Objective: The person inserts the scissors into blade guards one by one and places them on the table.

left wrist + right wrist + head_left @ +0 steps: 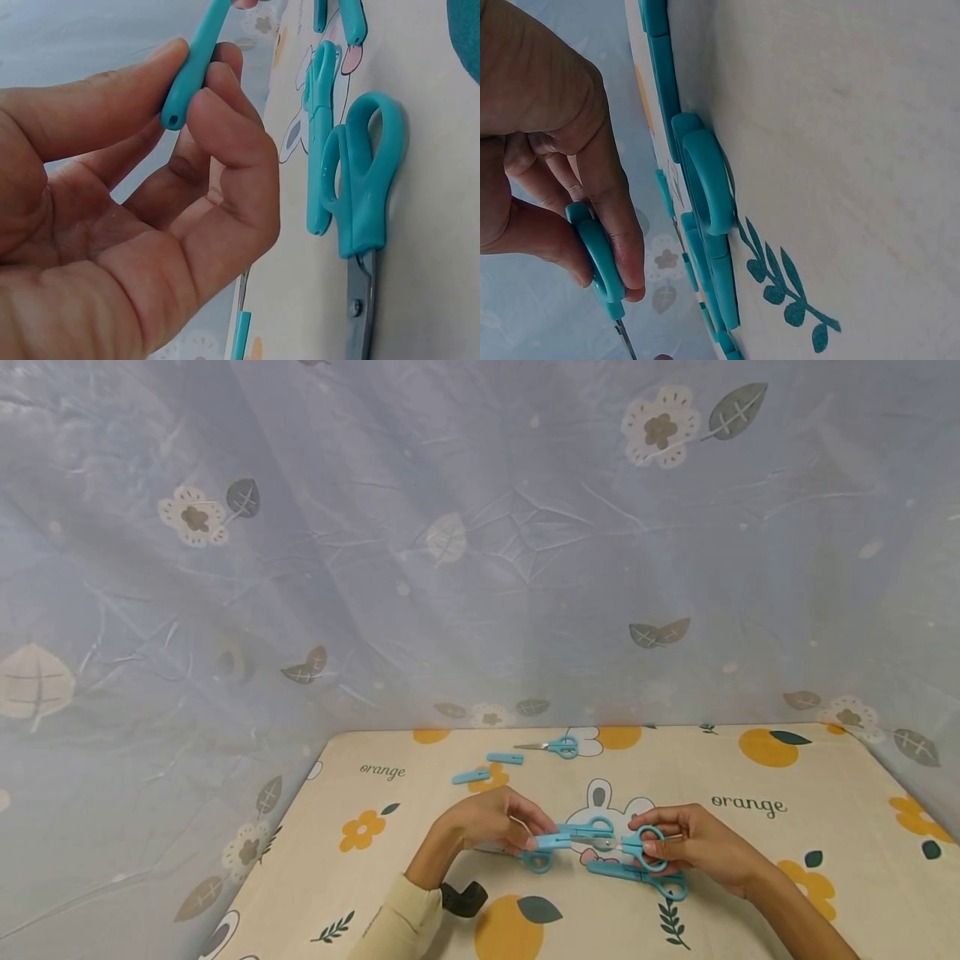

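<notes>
My left hand [491,820] pinches a light-blue blade cover [553,842] between thumb and fingers; the left wrist view shows the cover's holed end [174,118]. My right hand [693,843] grips the blue handles of a pair of scissors [645,847], its metal blades pointing left. The blades meet the cover's end; how far inside they reach cannot be told. Below my hands lie covered scissors [637,872] and another covered pair [596,827]. Under my left hand lies a bare-bladed pair [367,180], partly hidden in the head view.
Farther back on the patterned tablecloth [420,902] lie uncovered scissors [562,746], with two loose blade covers, one [505,758] near the blades and one [471,776] nearer the left. A flowered curtain [480,568] hangs behind the table. A black strap [463,900] is at the left wrist.
</notes>
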The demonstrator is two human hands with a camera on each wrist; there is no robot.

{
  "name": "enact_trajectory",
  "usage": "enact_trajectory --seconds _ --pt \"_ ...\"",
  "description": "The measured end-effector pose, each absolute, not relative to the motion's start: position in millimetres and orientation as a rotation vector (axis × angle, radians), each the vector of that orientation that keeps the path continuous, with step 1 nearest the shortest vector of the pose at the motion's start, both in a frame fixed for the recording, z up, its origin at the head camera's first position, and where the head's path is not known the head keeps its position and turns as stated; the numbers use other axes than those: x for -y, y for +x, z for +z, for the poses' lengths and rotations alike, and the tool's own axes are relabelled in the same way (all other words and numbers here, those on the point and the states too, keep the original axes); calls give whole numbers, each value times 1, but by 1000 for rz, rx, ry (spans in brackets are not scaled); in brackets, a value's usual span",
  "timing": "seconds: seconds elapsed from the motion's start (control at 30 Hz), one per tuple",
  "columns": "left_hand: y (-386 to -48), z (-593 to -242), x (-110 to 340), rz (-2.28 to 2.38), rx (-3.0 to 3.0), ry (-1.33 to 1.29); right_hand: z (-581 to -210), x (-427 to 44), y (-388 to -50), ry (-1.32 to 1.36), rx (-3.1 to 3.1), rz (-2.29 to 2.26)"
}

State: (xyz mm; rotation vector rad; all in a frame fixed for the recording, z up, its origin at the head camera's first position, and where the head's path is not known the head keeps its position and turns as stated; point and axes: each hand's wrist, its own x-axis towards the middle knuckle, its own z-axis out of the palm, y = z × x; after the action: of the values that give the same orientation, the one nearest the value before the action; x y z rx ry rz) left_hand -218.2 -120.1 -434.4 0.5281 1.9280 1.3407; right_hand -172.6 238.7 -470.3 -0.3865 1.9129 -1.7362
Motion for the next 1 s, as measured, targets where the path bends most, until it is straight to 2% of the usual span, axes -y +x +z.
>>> enact_trajectory --seconds 1.0 --pt "-212 -439 99 1417 -1811 509 -467 -230 -172 -476 -1953 -1700"
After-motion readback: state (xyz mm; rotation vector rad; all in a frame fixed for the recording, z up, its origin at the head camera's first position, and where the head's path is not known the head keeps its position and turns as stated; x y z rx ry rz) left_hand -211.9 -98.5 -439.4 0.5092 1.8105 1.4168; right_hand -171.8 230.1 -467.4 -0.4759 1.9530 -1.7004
